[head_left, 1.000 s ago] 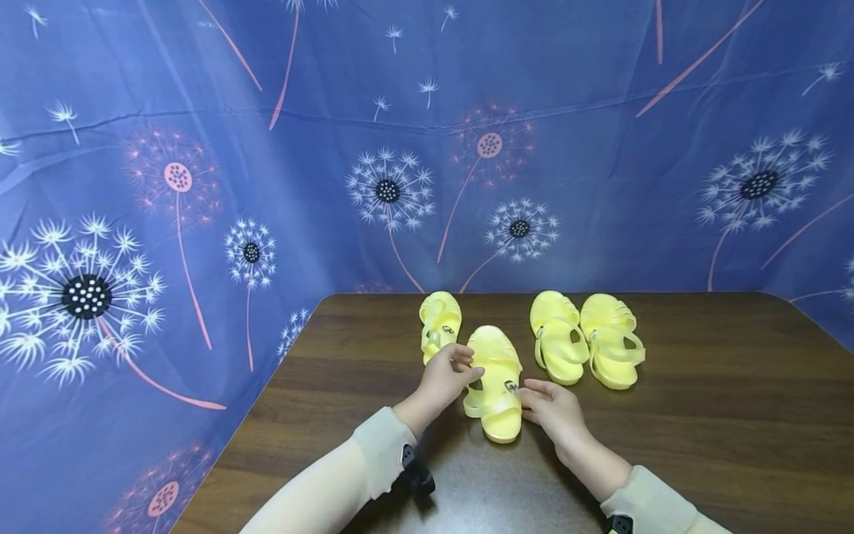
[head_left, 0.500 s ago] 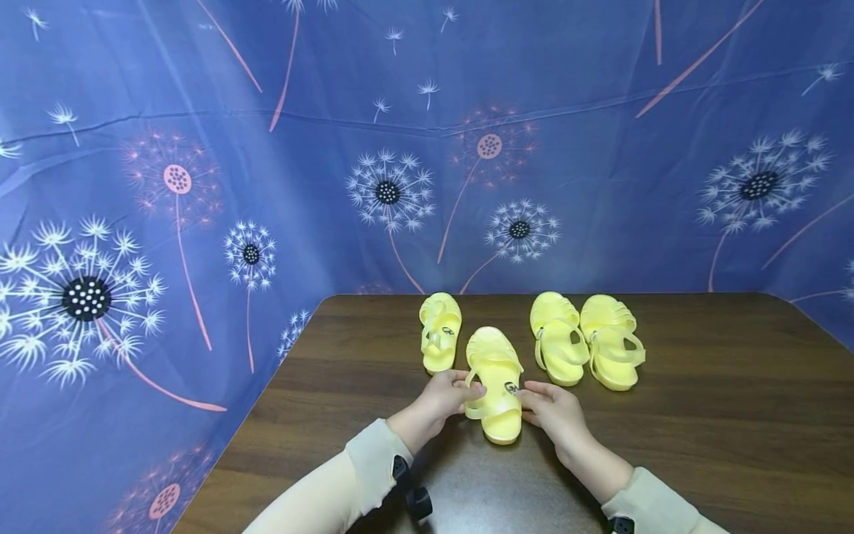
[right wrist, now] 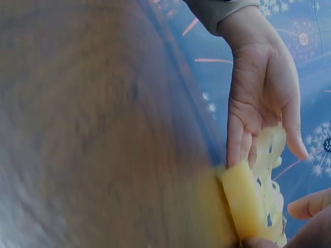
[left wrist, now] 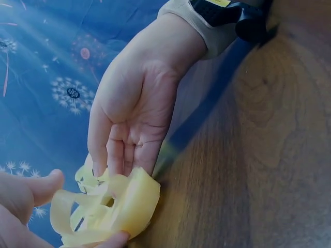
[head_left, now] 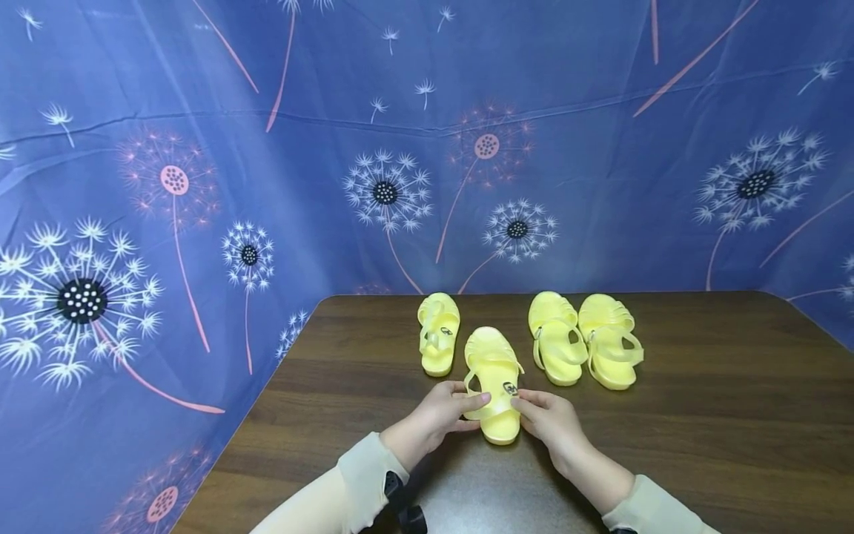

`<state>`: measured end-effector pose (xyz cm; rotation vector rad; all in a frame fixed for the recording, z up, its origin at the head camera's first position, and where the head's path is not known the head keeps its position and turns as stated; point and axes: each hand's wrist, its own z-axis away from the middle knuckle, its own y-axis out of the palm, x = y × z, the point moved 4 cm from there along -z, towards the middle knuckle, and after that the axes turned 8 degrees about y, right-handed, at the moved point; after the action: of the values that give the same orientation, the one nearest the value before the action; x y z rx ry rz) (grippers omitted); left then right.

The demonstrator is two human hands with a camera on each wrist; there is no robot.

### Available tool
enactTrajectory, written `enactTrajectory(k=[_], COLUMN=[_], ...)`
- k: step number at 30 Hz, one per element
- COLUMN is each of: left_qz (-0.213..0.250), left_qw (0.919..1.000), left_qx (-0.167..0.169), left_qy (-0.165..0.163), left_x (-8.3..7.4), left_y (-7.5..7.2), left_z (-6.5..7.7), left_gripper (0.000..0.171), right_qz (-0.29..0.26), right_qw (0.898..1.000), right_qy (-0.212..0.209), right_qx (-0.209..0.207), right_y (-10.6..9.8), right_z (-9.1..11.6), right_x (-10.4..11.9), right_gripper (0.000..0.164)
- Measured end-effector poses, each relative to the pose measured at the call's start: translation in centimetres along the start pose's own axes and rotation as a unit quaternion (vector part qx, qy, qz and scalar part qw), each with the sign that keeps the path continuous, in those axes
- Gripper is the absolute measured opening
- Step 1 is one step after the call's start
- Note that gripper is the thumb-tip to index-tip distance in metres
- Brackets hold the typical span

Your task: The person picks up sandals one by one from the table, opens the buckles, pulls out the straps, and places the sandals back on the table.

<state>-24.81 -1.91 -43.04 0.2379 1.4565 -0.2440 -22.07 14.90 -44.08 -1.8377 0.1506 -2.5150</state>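
Note:
A yellow sandal point(head_left: 491, 352) lies on the table, toe away from me, between my hands. My left hand point(head_left: 437, 417) holds its left side, with the thumb over the strap and the fingers lower along the edge. On the opposite side, beside a dark mark on the strap, my right hand point(head_left: 552, 429) holds it with thumb and fingertips. In the left wrist view the fingers reach the sandal point(left wrist: 138, 204) near its heel. The right wrist view has the fingers against the sandal point(right wrist: 243, 199), a strap loop lying between them and the thumb.
Another yellow sandal point(head_left: 437, 356) stands just behind and left. Two more, a left one point(head_left: 559, 363) and a right one point(head_left: 612, 371), sit side by side to the right. Behind the brown wooden table point(head_left: 720, 415) hangs a blue dandelion-print cloth point(head_left: 600, 185).
My left hand has come down from the upper left edge of the sandal toward its heel, its thumb now over the strap. The right hand stays at the right side, shifted slightly.

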Motion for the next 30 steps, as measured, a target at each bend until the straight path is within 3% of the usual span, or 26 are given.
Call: enactTrajectory(k=[4, 14, 23, 30], left_qz=[0.004, 0.001, -0.012, -0.019], left_qw=[0.9999, 1.0, 0.9998, 0.9998], left_qx=[0.011, 0.001, -0.011, -0.005], left_qy=[-0.005, -0.005, -0.01, -0.002], left_x=[-0.2, -0.3, -0.2, -0.1], left_y=[0.2, 0.3, 0.3, 0.3], left_z=[0.6, 0.8, 0.0, -0.7], left_gripper=[0.062, 0.067, 0.068, 0.054], right_qz=[-0.002, -0.011, -0.02, -0.029], right_qw=[1.0, 1.0, 1.0, 1.0], right_qy=[0.006, 0.008, -0.002, 0.0], right_qx=[0.007, 0.008, 0.008, 0.01], right_y=[0.3, 1.0, 1.2, 1.4], right_z=[0.6, 1.7, 1.0, -0.1], right_x=[0.1, 0.2, 0.2, 0.3], right_gripper=[0.049, 0.052, 0.052, 0.054])
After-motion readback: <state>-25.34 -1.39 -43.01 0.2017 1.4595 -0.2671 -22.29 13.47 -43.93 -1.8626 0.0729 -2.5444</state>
